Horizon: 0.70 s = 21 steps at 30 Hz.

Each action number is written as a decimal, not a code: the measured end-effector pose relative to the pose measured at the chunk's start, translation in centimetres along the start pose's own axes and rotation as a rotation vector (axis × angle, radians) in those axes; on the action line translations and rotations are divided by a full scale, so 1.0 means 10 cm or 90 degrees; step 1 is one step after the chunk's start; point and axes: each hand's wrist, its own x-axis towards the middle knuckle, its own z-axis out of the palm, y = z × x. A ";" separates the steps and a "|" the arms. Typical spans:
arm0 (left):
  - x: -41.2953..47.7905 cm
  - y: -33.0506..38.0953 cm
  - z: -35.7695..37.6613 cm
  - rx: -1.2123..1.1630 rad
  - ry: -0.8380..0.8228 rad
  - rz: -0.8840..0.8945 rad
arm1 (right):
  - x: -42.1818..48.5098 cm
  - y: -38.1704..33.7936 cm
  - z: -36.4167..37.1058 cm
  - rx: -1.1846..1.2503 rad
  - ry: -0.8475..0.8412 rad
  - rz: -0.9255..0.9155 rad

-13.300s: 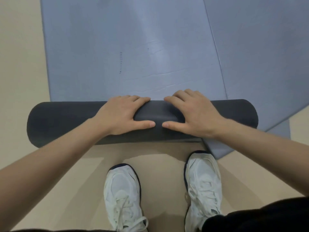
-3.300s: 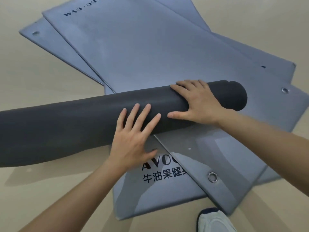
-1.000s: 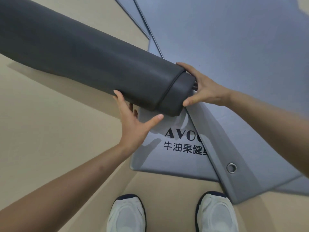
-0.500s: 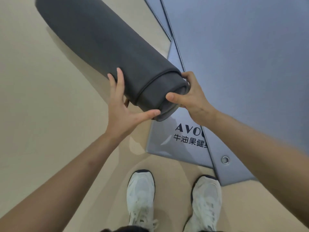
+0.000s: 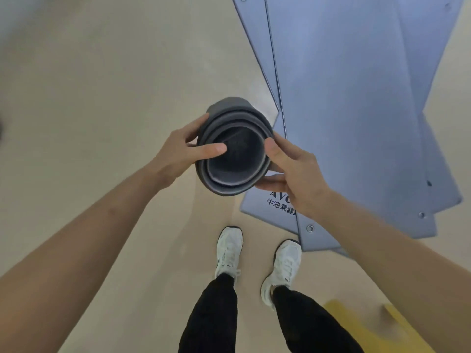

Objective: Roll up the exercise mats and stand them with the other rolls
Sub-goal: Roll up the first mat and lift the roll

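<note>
Beige floor [image 5: 102, 98] under all. Thumbs pressed on the rim of the rolled mat [image 5: 229, 189], fingers curled round its sides. Left hand [image 5: 178, 154] & right hand [image 5: 298, 179] gripped it end-on, just left of the flat mats [image 5: 344, 110]; lower end hidden. Print read "AVO" + 牛油果健, rest covered by R hand. Yellow blur [image 5: 356, 322] near-right, unclear.

A smooth beige floor [image 5: 102, 98] fills the view. From twelve to three o'clock several flat blue-grey foam exercise mats [image 5: 356, 98] lie on it, overlapping and fanned askew. Small metal eyelets [image 5: 310, 228] sit in their corners, and black printed lettering [image 5: 280, 203] marks one near end. At six o'clock two white lace-up sneakers [image 5: 228, 250] stand on the floor, just beside the nearest mat corner. At five o'clock is a blurred yellow shape [image 5: 356, 324].
</note>
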 end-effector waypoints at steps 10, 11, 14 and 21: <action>0.14 0.55 -0.01 -0.178 0.253 -0.109 | 0.29 -0.87 0.19 -0.156 0.132 -0.016; 0.18 0.61 0.02 -0.179 0.263 -0.118 | 0.35 -0.92 0.19 -0.152 0.135 -0.020; 0.25 0.78 0.08 -0.155 0.237 -0.160 | 0.49 -1.06 0.14 -0.135 0.113 -0.023; 0.20 0.70 0.20 -0.215 0.205 -0.107 | 0.54 -1.26 0.01 -0.132 0.002 0.039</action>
